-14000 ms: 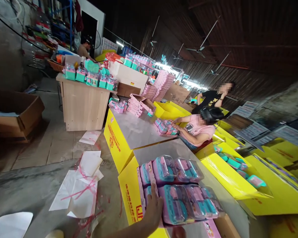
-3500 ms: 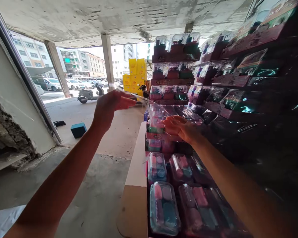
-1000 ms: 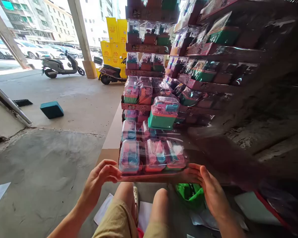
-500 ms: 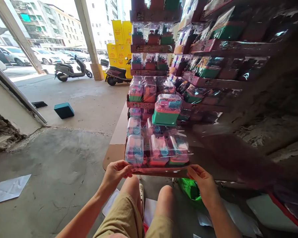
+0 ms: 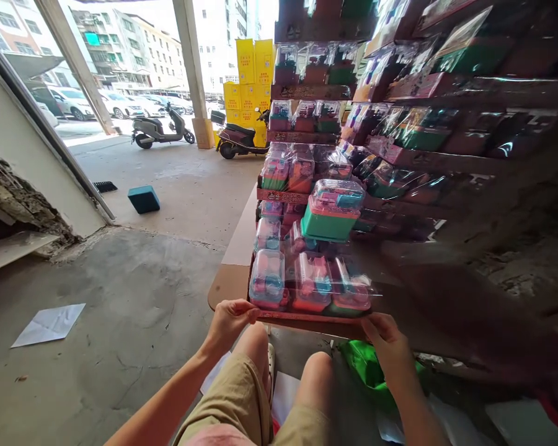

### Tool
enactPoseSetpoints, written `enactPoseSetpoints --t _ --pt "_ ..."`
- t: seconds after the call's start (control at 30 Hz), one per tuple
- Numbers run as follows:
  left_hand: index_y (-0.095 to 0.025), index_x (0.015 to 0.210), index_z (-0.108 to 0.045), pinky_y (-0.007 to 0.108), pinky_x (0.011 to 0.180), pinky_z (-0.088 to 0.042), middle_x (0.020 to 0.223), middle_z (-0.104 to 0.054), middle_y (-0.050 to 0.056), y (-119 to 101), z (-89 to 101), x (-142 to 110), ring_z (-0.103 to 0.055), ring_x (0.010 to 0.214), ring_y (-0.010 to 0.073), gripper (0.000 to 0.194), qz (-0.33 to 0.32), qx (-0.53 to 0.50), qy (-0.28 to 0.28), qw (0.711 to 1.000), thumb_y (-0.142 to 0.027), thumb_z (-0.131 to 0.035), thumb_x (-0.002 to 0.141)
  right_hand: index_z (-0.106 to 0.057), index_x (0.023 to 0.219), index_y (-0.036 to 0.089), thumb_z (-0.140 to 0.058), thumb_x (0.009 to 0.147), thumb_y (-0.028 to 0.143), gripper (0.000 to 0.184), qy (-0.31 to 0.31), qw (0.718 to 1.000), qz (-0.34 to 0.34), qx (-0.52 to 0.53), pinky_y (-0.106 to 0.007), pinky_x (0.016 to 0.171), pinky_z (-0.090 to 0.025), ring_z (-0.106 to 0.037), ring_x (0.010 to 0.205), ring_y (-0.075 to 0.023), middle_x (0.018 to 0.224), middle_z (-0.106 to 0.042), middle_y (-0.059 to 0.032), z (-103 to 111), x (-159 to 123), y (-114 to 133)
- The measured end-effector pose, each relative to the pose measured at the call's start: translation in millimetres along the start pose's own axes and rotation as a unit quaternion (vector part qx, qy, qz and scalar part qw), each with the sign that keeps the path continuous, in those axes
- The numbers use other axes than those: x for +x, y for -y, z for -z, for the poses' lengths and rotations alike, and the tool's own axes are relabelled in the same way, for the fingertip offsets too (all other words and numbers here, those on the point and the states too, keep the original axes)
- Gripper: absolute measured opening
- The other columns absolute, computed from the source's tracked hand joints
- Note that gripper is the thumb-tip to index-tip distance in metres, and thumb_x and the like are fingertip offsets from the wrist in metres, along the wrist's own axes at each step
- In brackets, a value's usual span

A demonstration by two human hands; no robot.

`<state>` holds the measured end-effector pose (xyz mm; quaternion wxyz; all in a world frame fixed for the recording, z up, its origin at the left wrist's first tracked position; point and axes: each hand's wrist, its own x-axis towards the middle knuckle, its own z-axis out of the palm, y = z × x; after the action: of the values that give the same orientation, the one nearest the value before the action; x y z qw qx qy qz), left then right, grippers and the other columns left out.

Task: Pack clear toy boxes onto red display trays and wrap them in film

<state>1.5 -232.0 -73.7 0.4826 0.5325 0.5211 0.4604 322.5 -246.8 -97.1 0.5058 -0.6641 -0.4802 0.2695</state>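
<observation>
A shrink-wrapped pack of three toy sets (image 5: 310, 288) on a pink card is held level above my knees. My left hand (image 5: 229, 321) grips its left end and my right hand (image 5: 387, 344) grips its right end, fingers closed on the card edge. Behind it rises a tall stack of wrapped toy packs (image 5: 302, 124), with one green and pink toy box (image 5: 331, 214) standing loose on top of the lower packs.
A brown cardboard sheet (image 5: 235, 263) lies under the stack. A green bag (image 5: 367, 365) sits by my right knee. White paper (image 5: 49, 323) lies on the concrete floor, a teal box (image 5: 144, 199) further off, scooters (image 5: 158, 129) and yellow cartons (image 5: 246, 74) beyond.
The pack has stayed in both hands and my right hand has shifted its grip to the card's corner. The view has turned a little, so the stack sits further right.
</observation>
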Motion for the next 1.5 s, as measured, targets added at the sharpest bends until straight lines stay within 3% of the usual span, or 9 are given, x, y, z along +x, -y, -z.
enactPoseSetpoints --t 0.17,0.43,0.67,0.93,1.07,1.5 --pt "-0.014 0.061 -0.072 0.022 0.052 -0.044 0.05 -0.065 0.003 9.5 -1.3 -3.8 -0.057 0.05 0.0138 0.031 -0.007 0.018 -0.008 1.0 -0.045 -0.067 0.065 -0.066 0.069 0.02 -0.062 0.064 0.06 0.041 0.006 1.0 0.009 -0.028 -0.031 0.06 -0.046 -0.052 0.067 -0.017 0.087 -0.052 -0.0043 -0.4 0.6 -2.0" --pt "-0.015 0.064 -0.072 0.022 0.052 -0.047 0.052 -0.067 0.003 19.4 -3.8 -4.1 -0.06 0.05 0.0147 0.028 -0.016 0.005 -0.017 1.0 -0.042 -0.064 0.068 -0.065 0.068 0.019 -0.063 0.065 0.056 0.037 -0.011 0.999 0.039 -0.024 -0.032 0.064 -0.048 -0.053 0.073 -0.0189 0.085 -0.053 -0.0053 -2.3 -1.2 1.9" --pt "-0.014 0.07 -0.073 0.025 0.052 -0.048 0.051 -0.067 0.002 24.0 -10.6 -7.7 -0.058 0.048 0.0143 0.028 0.005 -0.058 -0.074 0.996 -0.041 -0.071 0.062 -0.063 0.062 0.019 -0.061 0.065 0.051 0.032 -0.03 0.996 0.057 -0.061 -0.034 0.065 -0.048 -0.052 0.075 -0.02 0.084 -0.051 -0.0061 -5.2 -3.6 13.6" --pt "-0.014 0.083 -0.066 0.023 0.054 -0.048 0.054 -0.066 -0.001 16.5 -14.1 -11.5 -0.06 0.05 0.0127 0.03 -0.006 -0.064 -0.044 0.997 -0.038 -0.069 0.067 -0.061 0.061 0.02 -0.061 0.067 0.054 0.035 -0.045 0.994 0.085 -0.058 -0.034 0.063 -0.049 -0.053 0.078 -0.0209 0.085 -0.05 -0.0067 -5.6 -1.2 9.0" --pt "-0.017 0.072 -0.06 0.023 0.058 -0.05 0.061 -0.069 0.002 17.3 -13.6 -12.3 -0.066 0.06 0.0156 0.021 -0.012 -0.027 -0.05 0.998 -0.036 -0.065 0.07 -0.062 0.061 0.02 -0.062 0.068 0.055 0.035 -0.033 0.993 0.092 -0.065 -0.034 0.064 -0.049 -0.052 0.079 -0.0216 0.085 -0.051 -0.0074 -2.9 -0.8 9.7" --pt "-0.016 0.068 -0.068 0.023 0.057 -0.047 0.056 -0.067 0.002 23.3 -7.7 -9.0 -0.062 0.055 0.0155 0.026 -0.037 0.092 -0.084 0.991 -0.041 -0.063 0.072 -0.064 0.06 0.019 -0.066 0.062 0.064 0.045 0.012 0.997 0.077 -0.021 -0.035 0.06 -0.052 -0.054 0.069 -0.0179 0.088 -0.048 -0.0066 1.6 -0.3 11.6"
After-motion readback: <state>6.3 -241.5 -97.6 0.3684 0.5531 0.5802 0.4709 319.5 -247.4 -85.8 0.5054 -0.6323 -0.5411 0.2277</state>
